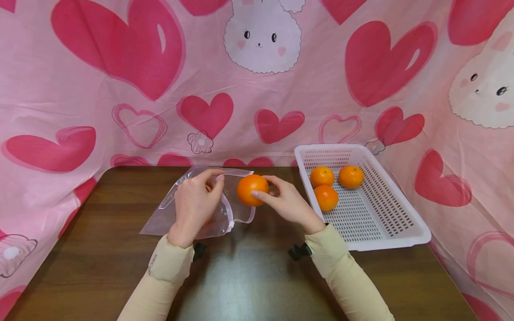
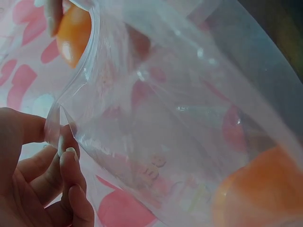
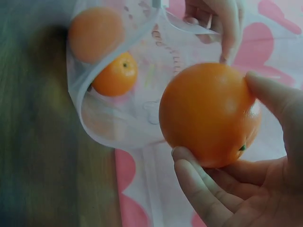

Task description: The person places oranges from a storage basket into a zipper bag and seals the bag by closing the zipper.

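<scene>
Between thumb and fingers my left hand (image 1: 196, 200) pinches the rim of a clear plastic zip bag (image 2: 156, 109), whose mouth stands open toward the right. My right hand (image 1: 291, 203) grips an orange (image 1: 252, 190) from its right side, just at the bag's mouth. Inside the bag, the right wrist view shows two more oranges: one (image 3: 116, 75) through the opening, another (image 3: 94, 35) blurred behind the film. In the head view my left hand mostly hides these. A white slider (image 1: 231, 225) sits at the near end of the bag's zip edge.
On the right of the brown wooden table (image 1: 249, 276) stands a white perforated plastic basket (image 1: 397, 205). Three oranges (image 1: 326, 198) lie toward its far left part. A pink cloth (image 1: 249, 111) with hearts and rabbit faces hangs behind and along both sides.
</scene>
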Action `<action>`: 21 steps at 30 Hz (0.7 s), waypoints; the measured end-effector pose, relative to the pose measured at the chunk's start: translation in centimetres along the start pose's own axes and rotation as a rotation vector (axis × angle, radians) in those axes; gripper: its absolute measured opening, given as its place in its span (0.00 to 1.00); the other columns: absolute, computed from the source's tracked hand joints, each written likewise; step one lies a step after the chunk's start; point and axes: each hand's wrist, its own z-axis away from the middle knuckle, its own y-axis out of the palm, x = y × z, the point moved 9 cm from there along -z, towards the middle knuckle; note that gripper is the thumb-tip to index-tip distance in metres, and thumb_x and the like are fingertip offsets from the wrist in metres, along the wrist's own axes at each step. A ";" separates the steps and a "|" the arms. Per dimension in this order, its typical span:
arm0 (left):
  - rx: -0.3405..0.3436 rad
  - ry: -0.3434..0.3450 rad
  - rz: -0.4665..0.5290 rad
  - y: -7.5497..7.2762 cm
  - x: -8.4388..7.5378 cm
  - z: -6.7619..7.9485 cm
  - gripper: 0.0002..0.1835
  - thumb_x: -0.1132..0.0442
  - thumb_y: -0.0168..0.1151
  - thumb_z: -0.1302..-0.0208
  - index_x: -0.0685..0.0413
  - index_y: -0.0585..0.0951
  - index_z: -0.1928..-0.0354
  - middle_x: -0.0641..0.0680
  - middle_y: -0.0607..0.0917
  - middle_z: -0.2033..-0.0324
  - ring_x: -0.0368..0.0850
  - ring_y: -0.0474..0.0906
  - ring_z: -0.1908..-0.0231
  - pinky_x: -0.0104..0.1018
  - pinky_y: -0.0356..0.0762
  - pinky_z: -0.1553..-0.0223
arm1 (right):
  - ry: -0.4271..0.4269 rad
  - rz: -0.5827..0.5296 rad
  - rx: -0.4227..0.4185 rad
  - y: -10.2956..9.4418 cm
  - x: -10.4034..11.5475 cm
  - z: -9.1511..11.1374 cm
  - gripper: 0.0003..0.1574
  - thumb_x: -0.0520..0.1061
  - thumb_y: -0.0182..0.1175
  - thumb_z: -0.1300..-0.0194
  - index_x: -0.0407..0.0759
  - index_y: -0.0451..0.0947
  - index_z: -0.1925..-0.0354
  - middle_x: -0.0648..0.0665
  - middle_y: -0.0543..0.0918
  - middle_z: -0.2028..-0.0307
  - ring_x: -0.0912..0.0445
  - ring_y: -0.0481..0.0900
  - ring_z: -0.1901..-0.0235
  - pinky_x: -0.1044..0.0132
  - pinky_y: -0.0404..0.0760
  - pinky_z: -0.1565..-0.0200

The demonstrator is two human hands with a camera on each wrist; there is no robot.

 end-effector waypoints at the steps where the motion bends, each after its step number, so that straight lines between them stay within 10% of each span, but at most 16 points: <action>1: 0.001 -0.001 -0.001 0.0 0.0 0.0 0.11 0.56 0.64 0.32 0.48 0.90 0.55 0.45 0.74 0.85 0.44 0.66 0.85 0.41 0.64 0.84 | 0.003 -0.002 0.005 0.3 0.0 -0.1 0.37 0.61 0.67 0.33 0.45 0.73 0.33 0.46 0.83 0.50 0.52 0.81 0.59 0.59 0.82 0.56; 21: 0.000 0.012 0.002 -0.3 -0.2 0.1 0.10 0.56 0.65 0.33 0.50 0.90 0.55 0.45 0.77 0.83 0.43 0.66 0.85 0.40 0.65 0.83 | -0.086 0.157 -0.074 3.8 2.3 -0.6 0.38 0.59 0.71 0.38 0.38 0.78 0.38 0.47 0.75 0.58 0.57 0.76 0.70 0.65 0.79 0.64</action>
